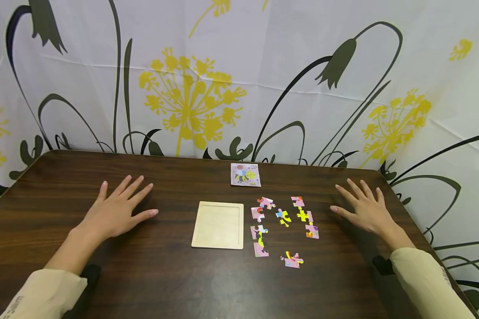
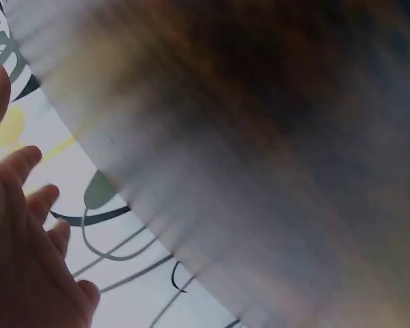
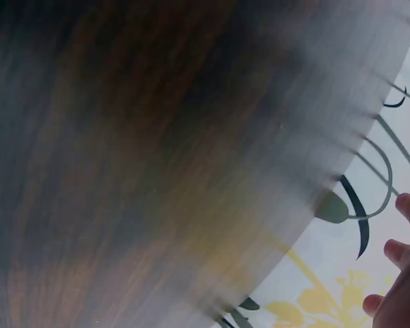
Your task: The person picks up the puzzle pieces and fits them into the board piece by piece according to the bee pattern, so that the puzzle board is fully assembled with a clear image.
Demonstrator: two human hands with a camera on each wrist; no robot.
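Observation:
My left hand [image 1: 113, 210] is spread palm down over the left part of the table, holding nothing. On the far side, my right hand [image 1: 363, 208] also has its fingers spread, with nothing in it. Between them lies a square wooden puzzle tray [image 1: 218, 226] with a raised rim. Several jigsaw pieces [image 1: 283, 217] in pink, yellow and blue are scattered to its right, some overlapping or close together. One lone piece [image 1: 292, 259] sits nearer to me. Behind the tray is a square picture card [image 1: 245, 174] showing a bee.
The dark wooden table [image 1: 163, 283] has rounded far corners. Right behind its far edge hangs a white curtain [image 1: 279, 57] with yellow flowers and grey stems. In both wrist views, the table's glossy surface fills most of the frame.

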